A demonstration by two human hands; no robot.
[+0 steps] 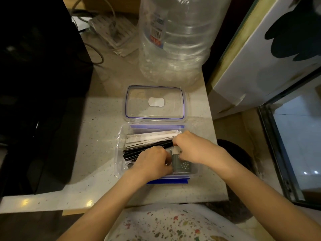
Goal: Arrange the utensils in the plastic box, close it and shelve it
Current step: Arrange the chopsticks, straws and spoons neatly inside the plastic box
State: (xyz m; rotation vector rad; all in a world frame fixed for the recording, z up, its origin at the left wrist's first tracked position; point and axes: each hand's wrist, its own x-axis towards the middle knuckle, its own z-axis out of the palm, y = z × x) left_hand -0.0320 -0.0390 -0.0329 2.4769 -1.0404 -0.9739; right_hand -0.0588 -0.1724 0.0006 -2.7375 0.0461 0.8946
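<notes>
I had both hands down in the plastic box [119,153]; it sat open on the counter [97,171], right in front of me. My left hand [152,162] was curled over the black sticks [137,152], which lay slanted across the middle of the box; I could not tell if my fingers really had hold of them, because my knuckles hid the tips. My right hand [192,148] was bent over the far ends of the same sticks and touched a small grey packet [184,165] with white dots; its fingers were tucked under too, so I could not tell how tight they were. Behind the black sticks lay the white paper-wrapped ones [149,138], stacked flat near the back wall of the box.

The lid [154,103] lay flat on the counter just behind the box, touching its back edge; a big clear water bottle [175,40] stood behind the lid.

I think I was only partway through; the things were in the box, but the black sticks were crooked and needed lining up. The lid was not on yet; the clips were not snapped down; the box had not gone on any shelf, and I could see no shelf from here.
</notes>
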